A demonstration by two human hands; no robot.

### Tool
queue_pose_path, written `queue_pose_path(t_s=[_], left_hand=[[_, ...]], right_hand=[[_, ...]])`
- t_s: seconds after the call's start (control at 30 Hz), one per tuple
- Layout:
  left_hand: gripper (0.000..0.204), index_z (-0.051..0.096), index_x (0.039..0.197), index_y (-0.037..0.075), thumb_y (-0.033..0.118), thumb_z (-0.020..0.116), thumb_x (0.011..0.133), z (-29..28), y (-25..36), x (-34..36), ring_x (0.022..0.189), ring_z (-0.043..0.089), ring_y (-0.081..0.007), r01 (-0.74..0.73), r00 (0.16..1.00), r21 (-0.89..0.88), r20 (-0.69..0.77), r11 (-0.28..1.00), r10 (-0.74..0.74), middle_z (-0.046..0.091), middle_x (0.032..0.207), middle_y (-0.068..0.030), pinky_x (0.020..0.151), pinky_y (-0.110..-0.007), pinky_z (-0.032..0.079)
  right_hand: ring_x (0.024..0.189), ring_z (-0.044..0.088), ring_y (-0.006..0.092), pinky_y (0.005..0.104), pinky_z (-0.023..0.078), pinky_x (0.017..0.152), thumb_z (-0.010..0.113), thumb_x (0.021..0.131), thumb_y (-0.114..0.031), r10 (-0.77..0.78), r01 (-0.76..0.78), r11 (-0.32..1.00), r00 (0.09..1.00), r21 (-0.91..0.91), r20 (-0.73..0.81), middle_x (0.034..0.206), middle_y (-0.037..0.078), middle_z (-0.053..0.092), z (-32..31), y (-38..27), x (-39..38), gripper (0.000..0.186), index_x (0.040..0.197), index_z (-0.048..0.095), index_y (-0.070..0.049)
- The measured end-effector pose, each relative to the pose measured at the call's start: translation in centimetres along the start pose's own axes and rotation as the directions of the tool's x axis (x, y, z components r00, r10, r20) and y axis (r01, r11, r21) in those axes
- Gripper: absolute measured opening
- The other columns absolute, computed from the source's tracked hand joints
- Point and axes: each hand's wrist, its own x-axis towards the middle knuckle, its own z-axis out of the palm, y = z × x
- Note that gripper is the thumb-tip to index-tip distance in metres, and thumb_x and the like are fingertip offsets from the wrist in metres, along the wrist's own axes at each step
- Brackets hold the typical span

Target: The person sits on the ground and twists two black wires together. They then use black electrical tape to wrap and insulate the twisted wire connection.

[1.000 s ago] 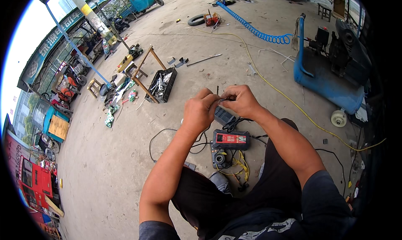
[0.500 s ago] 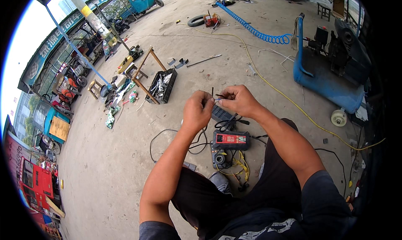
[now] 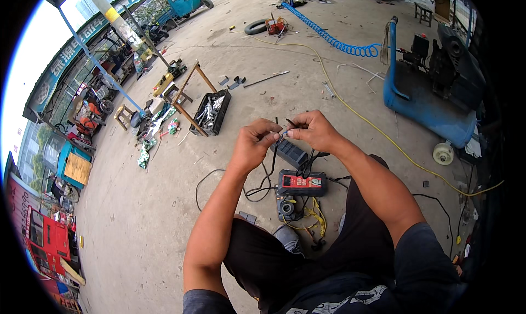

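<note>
Left hand [image 3: 256, 144] is pinching what looks like a thin black flexible cable [image 3: 273, 163]; right hand [image 3: 315, 132] is pinching a small dark piece [image 3: 290, 123], exact part too small to tell. Both grips are closed, fingertips almost meeting, probably for fine control. Cable's upper end is sitting in the air beyond the black box with red label panel [image 3: 302, 182], slack looping left of it, so likely little is tugging. Dark grey ridged block [image 3: 290, 152] is lying just beyond the box, thin yellow wires [image 3: 322, 222] bunching on its near side. Black plastic crate of metal tools [image 3: 222, 118] is standing farther off, beyond-left of the box, probably leaving elbow room.
</note>
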Motion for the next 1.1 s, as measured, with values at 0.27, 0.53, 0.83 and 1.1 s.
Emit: queue_pose_path(t_s=[0.27, 0.53, 0.83, 1.1], left_hand=[[0.014, 0.070, 0.091, -0.001, 0.012, 0.072, 0.096, 0.9, -0.3, -0.3, 0.068, 0.050, -0.0063, 0.128, 0.991, 0.038, 0.034, 0.991, -0.129, 0.060, 0.073, 0.0030, 0.059, -0.026, 0.041], [0.020, 0.065, 0.082, -0.001, 0.013, 0.071, 0.095, 1.4, -0.8, -0.2, 0.064, 0.046, -0.0047, 0.205, 0.979, 0.080, -0.003, 0.975, -0.205, 0.056, 0.068, 0.0040, 0.054, -0.027, 0.036], [0.019, 0.064, 0.081, 0.001, 0.011, 0.074, 0.093, 1.2, -1.2, -0.2, 0.064, 0.048, -0.0056, 0.261, 0.965, 0.002, 0.016, 0.965, -0.261, 0.058, 0.070, 0.0028, 0.055, -0.026, 0.038], [0.018, 0.068, 0.087, 0.000, 0.014, 0.074, 0.096, 0.4, -1.0, -0.4, 0.062, 0.048, -0.0061, 0.308, 0.950, -0.144, 0.103, 0.940, -0.295, 0.059, 0.072, 0.0022, 0.054, -0.025, 0.037]], right_hand=[[0.080, 0.064, 0.0099, 0.0293, 0.052, 0.072, 0.077, 0.087, -0.005, -0.027, 0.020, 0.980, 0.999, -0.199, -0.030, 0.085, 0.006, 0.071, 0.3, -0.8, -0.4, 0.013, 0.095, 0.074, 0.004], [0.081, 0.065, 0.0111, 0.0297, 0.052, 0.073, 0.076, 0.085, -0.004, -0.052, 0.045, 0.974, 0.998, -0.220, -0.028, 0.084, 0.007, 0.071, 1.0, -1.5, -0.7, 0.012, 0.094, 0.074, 0.003], [0.084, 0.065, 0.0108, 0.0294, 0.054, 0.078, 0.073, 0.089, -0.007, 0.072, -0.067, 0.996, 0.993, -0.055, 0.091, 0.089, 0.005, 0.072, 0.6, -0.6, -0.3, 0.016, 0.101, 0.072, 0.004], [0.072, 0.062, 0.0106, 0.0311, 0.051, 0.068, 0.070, 0.095, -0.023, 0.071, -0.053, 0.990, 0.988, -0.132, 0.135, 0.077, 0.007, 0.073, 0.4, -0.9, 0.2, 0.027, 0.088, 0.075, 0.003]])
